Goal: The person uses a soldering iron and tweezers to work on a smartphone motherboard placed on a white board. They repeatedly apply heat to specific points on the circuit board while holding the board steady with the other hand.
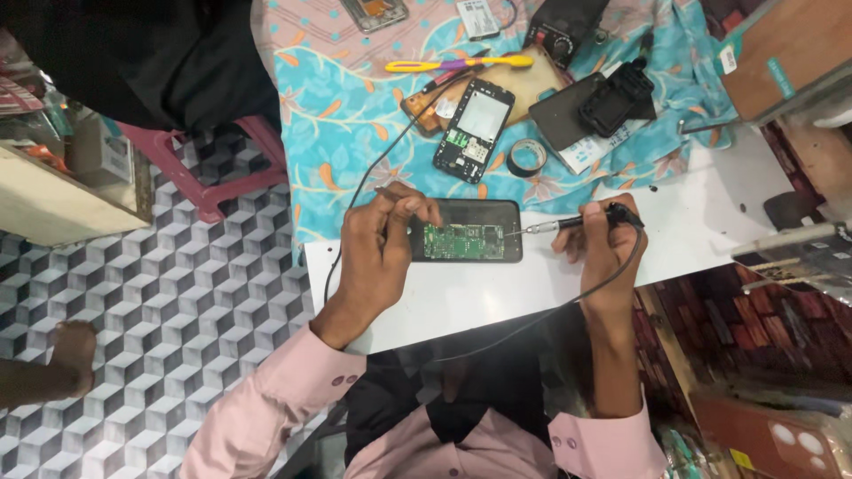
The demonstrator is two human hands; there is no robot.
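- White worktop (497, 297), partly under a blue floral cloth (346, 106); patterned cube-tile floor (160, 302) to one side.
- Opened phone (465, 231): lies flat on the worktop between both hands, green circuit board exposed.
- Left hand (377, 244): fingers curled, pinching a thin tool at the phone's edge.
- Right hand (603, 244): closed around a corded soldering iron (577, 220), tip at the board.
- Second opened phone (474, 129), tape roll (527, 157), toothbrush (457, 64): on the cloth behind.

Glossy black phone (465, 230) with bare green board; metal-tipped iron (568, 223); smooth white table (692, 222); far, printed cloth (355, 89), wooden board (524, 84).
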